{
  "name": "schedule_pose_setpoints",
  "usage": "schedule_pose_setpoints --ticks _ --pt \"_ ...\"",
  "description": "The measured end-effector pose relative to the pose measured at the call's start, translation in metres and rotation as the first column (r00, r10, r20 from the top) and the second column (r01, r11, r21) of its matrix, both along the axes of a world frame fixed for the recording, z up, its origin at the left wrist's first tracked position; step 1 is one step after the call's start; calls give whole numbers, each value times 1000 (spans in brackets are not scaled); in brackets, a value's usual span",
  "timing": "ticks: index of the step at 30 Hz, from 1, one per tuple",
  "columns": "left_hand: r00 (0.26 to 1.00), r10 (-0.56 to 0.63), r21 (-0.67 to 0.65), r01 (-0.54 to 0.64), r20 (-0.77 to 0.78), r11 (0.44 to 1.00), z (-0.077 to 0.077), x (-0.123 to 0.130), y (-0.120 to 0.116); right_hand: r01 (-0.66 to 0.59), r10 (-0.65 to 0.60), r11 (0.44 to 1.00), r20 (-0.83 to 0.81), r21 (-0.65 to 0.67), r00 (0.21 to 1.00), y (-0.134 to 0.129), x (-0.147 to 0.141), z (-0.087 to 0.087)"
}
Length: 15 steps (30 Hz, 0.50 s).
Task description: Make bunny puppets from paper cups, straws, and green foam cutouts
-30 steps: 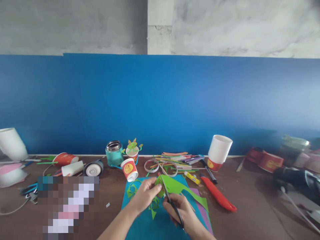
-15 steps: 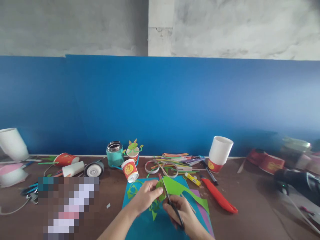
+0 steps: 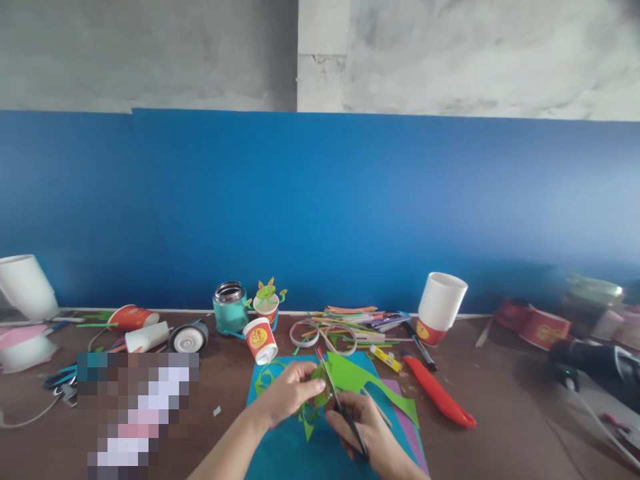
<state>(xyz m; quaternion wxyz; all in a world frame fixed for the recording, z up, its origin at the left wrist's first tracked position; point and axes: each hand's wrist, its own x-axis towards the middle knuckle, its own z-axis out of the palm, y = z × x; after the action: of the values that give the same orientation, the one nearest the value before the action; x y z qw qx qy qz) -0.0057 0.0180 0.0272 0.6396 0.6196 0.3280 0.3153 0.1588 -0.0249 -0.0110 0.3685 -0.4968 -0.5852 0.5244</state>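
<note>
Between thumb and fingers, my left hand (image 3: 291, 395) pinches a small green paper piece (image 3: 321, 395) with some reddish colour on it. My right hand (image 3: 361, 425) grips a pair of scissors (image 3: 349, 419) by the dark handles, blades pointing up and left against the green piece. A larger green paper sheet (image 3: 345, 371) with a curved cut edge lies just behind the blades. Green paper scraps (image 3: 309, 428) rest below my left hand. Under both hands is a blue sheet (image 3: 285, 453), with a purple sheet (image 3: 406, 427) showing at its right.
Behind the sheets stand a paper cup (image 3: 260, 340), a teal thermos jar (image 3: 231, 317), tape rolls (image 3: 341, 339) and several coloured sticks. Rightward are a yellow glue stick (image 3: 385, 359), a red pouch (image 3: 437, 392) and stacked white cups (image 3: 443, 300).
The scissors' blades have shifted slightly against the green piece, which has turned a little in my left hand. Both hands stay in nearly the same place.
</note>
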Motion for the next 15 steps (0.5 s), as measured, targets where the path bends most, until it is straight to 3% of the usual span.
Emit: schedule_pose_setpoints --ticks 15 --pt "995 -40 -42 37 -89 998 -12 -13 9 -31 31 999 -5 -29 1000 0 1 -3"
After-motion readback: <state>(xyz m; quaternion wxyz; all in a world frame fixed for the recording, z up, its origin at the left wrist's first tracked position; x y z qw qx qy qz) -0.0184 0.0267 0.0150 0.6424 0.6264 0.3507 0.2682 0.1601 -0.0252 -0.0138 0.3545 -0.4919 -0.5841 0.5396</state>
